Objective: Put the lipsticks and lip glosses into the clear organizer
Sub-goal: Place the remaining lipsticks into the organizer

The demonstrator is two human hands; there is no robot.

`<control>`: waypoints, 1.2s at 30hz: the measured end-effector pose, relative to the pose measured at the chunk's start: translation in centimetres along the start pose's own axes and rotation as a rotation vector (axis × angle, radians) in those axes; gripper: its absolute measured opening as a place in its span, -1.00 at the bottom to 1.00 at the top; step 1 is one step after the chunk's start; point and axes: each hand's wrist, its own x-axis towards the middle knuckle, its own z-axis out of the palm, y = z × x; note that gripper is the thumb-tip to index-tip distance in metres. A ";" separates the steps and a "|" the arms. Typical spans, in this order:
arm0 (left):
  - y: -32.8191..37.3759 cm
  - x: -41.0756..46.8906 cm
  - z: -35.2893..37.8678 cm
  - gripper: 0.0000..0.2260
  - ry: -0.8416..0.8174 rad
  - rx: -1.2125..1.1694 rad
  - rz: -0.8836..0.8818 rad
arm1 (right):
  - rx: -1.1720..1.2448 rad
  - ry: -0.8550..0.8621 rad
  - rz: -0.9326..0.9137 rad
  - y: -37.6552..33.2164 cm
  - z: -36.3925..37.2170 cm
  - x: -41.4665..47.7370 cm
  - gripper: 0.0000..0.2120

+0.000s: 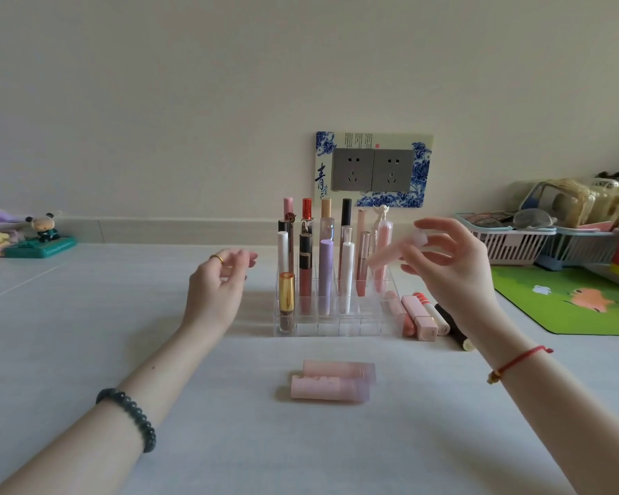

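Observation:
The clear organizer (336, 328) stands mid-table with several lipsticks and lip glosses upright in its back and middle rows; its front row holds only a gold-capped gloss (286, 301) at the left. My right hand (447, 266) holds a pale pink gloss tube (390, 255), blurred and tilted, above the organizer's right side. My left hand (218, 284) hovers left of the organizer, fingers apart, holding nothing. Two pink lipsticks (333, 382) lie side by side on the table in front. Several more tubes (422, 317) lie right of the organizer.
A white table (122, 316) carries small figurines (40, 234) at the far left, baskets (522, 241) of odds and ends at the far right, and a green mat (572, 301) in front of them. A wall socket (372, 169) sits behind the organizer.

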 end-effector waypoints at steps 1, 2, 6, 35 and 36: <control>-0.5 0.1 0.1 -0.84 -0.040 0.013 -0.066 | -0.035 0.018 -0.018 0.4 0.1 0.1 -0.74; -1.0 0.1 0.2 -0.83 -0.083 0.024 -0.120 | -0.061 0.034 -0.035 0.7 0.2 0.1 -0.73; -1.5 -0.2 0.9 -0.75 -0.202 0.023 -0.208 | -0.128 0.055 -0.100 1.3 0.8 0.3 -0.80; -1.5 -0.7 1.6 -0.79 -0.269 -0.041 -0.240 | -0.421 -0.201 -0.141 3.6 3.6 -0.5 -0.86; -1.5 -0.7 1.6 -0.79 -0.270 -0.042 -0.244 | -0.425 -0.202 -0.139 3.6 3.7 -0.5 -0.86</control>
